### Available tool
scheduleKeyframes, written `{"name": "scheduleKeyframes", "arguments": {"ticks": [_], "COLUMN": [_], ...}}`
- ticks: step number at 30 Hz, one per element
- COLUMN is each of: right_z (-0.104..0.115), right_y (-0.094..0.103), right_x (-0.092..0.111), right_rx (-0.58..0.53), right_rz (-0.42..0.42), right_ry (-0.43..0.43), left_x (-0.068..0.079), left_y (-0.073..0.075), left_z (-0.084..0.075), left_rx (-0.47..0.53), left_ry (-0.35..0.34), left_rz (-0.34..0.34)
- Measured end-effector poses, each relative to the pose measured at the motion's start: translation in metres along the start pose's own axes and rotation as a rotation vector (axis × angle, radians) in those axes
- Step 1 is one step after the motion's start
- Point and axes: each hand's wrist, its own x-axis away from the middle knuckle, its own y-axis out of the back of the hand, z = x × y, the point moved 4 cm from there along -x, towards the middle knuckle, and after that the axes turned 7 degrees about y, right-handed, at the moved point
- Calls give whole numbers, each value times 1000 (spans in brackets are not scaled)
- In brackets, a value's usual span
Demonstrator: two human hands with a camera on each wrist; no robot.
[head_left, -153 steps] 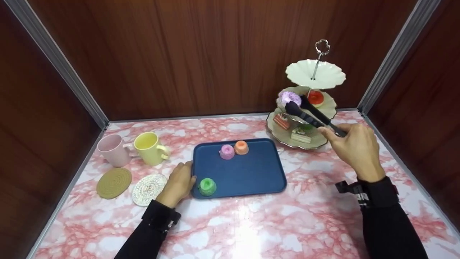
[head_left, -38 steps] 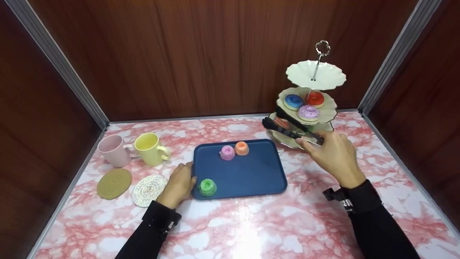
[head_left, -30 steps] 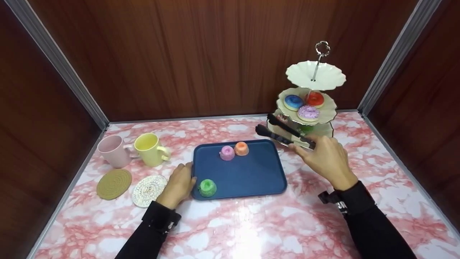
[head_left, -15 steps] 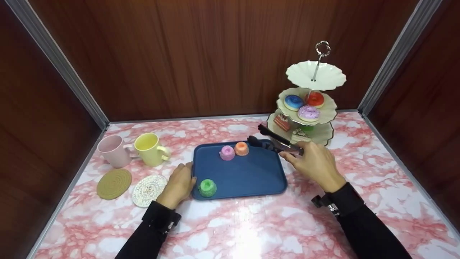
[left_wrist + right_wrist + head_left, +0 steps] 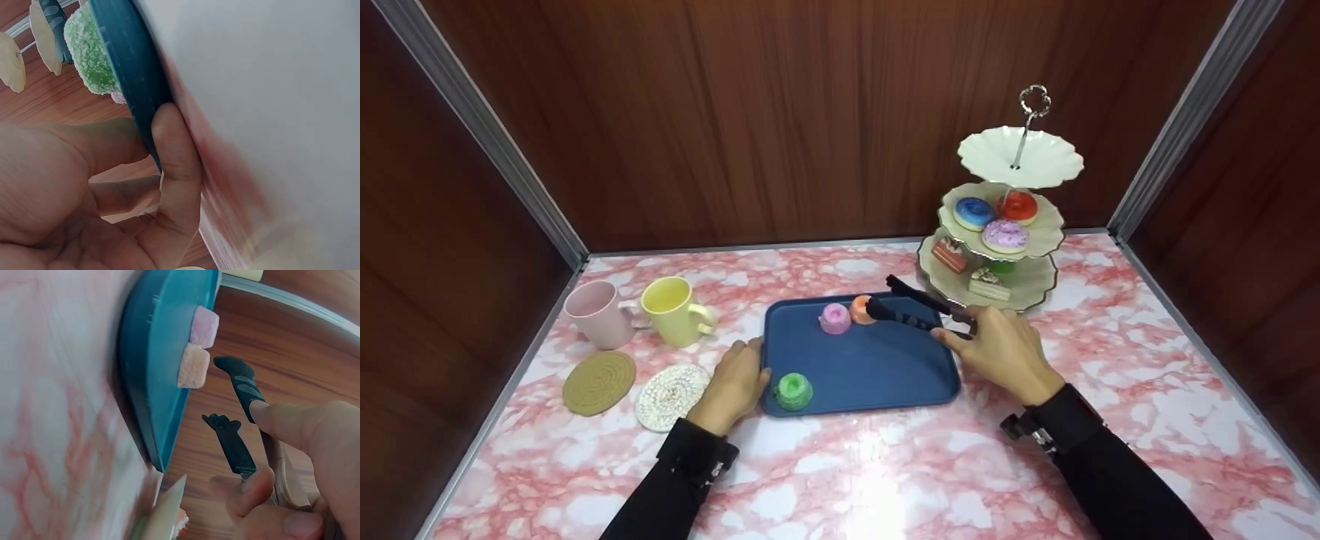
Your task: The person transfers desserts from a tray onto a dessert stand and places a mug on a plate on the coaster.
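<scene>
Across the pink-and-white marbled bench (image 5: 945, 465), a person's two hands are both occupied. The left hand (image 5: 733, 382) grips the left edge of a blue rectangular tray (image 5: 877, 375); the left wrist view shows one finger tucked beneath the rim. The right hand (image 5: 1005, 349) holds black-tipped tongs (image 5: 911, 320) between thumb and curled fingers, their two arms spread apart above the far right part of the tray. From the head view one tip overlaps the orange mini bundt cake (image 5: 861, 310), but the right wrist view shows both tips apart from it.

Near the tray's far edge, the orange cake sits just beside a pink mini bundt cake (image 5: 835, 320). A green mini bundt cake (image 5: 793, 394) occupies the near left corner, close to the left hand.

Beyond the right hand stands a three-tier serving stand (image 5: 994, 154). Its middle tier carries a blue doughnut (image 5: 971, 216), a red doughnut (image 5: 1020, 212) and a purple speckled doughnut (image 5: 1005, 236). On the lowest tier lie a red layered cake slice (image 5: 949, 257), a pale cake slice (image 5: 988, 285) and a green item (image 5: 1003, 266), partly hidden.

To the left, a pink mug (image 5: 600, 322) and a yellow mug (image 5: 675, 322) stand upright behind a tan round coaster (image 5: 598, 382) and a white speckled coaster (image 5: 667, 397).
</scene>
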Motion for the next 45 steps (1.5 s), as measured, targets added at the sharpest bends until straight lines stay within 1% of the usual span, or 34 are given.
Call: {"name": "scheduleKeyframes", "arguments": {"ticks": [6, 10, 13, 18, 24, 31, 37, 40, 45], "right_z": [4, 6, 7, 9, 9, 12, 13, 13, 10], "right_y": [-9, -13, -15, -18, -19, -19, -18, -17, -17], "right_x": [0, 2, 3, 3, 5, 5, 5, 5, 6], "right_rx": [17, 13, -10, -21, -34, -52, -59, -61, -74], "right_rz": [-15, -14, -10, -20, -45, -48, -49, -48, -38], "right_ry": [84, 99, 103, 131, 173, 183, 192, 186, 156], "left_x": [1, 2, 2, 0, 0, 0, 0, 0, 0], "left_y": [0, 1, 2, 1, 0, 1, 2, 2, 0], "left_z": [0, -1, -2, -1, -1, 0, -1, -1, -1], "left_rx": [6, -12, -25, -16, -12, 5, 4, -5, -6], "left_ry": [0, -23, -27, -6, 0, 8, -7, -21, -22], "left_rz": [-7, -31, -39, -23, -2, 6, 3, 3, 11]}}
